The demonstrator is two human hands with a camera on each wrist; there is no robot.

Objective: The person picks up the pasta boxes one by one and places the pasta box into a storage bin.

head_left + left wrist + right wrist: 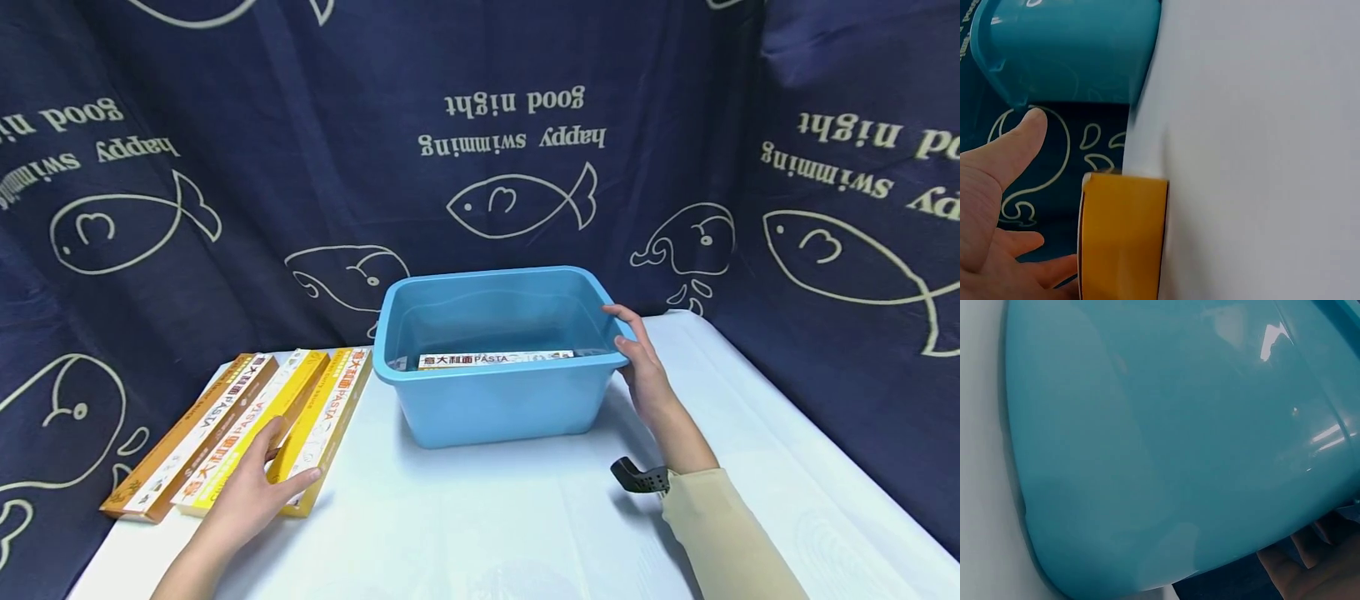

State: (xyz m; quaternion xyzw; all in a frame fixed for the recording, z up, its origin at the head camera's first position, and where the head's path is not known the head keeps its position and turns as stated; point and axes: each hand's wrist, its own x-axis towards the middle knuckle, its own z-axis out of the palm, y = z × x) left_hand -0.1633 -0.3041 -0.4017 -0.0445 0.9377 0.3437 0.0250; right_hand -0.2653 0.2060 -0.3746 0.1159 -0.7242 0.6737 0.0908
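My left hand point(251, 492) hovers over the near end of the rightmost yellow-and-white pasta box point(327, 421), thumb and fingers spread. In the left wrist view, the thumb stands away from that box's orange-yellow end point(1125, 237), while the fingers are beside its edge. To its left lie another yellow-and-white pasta box point(247, 429) and a brown-and-white pasta box point(198, 433). My right hand point(647, 375) grips the right rim of a blue plastic bin point(495, 408). Inside the bin, a pasta box point(495, 359) with a white printed face shows above the front rim.
Bin and boxes rest on a white-covered table point(480, 517). A dark blue curtain point(360, 183) printed with fish and lettering hangs behind and along both sides. A black curved device point(639, 477) is at the right wrist, beside a beige sleeve point(723, 533).
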